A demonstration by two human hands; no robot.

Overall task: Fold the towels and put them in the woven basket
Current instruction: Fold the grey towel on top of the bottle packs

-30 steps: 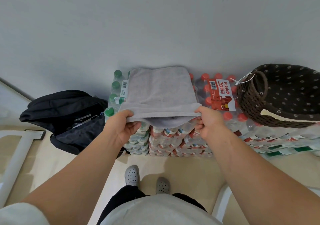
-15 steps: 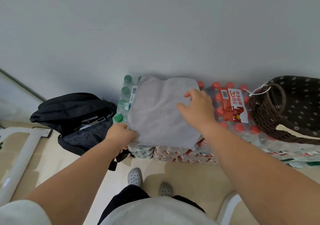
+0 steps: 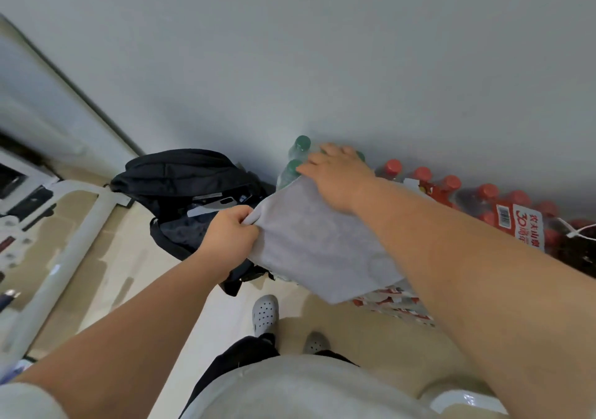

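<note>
Grey towel (image 3: 316,244), folded, lies on top of shrink-wrapped bottle packs by a pale wall. L hand (image 3: 230,236) pinches its left corner, fingers curled round the cloth. R hand (image 3: 335,176) lies flat on the far edge, fingers straight, tips at the green-capped bottles (image 3: 301,143). Red-capped bottles (image 3: 422,173) w/ a red-white label (image 3: 519,221) sit to the right, partly behind the R forearm. Black backpack (image 3: 180,176), unzipped, on the floor just left of the packs. Below: pale clog (image 3: 265,313) & grey clog (image 3: 314,342).
</note>
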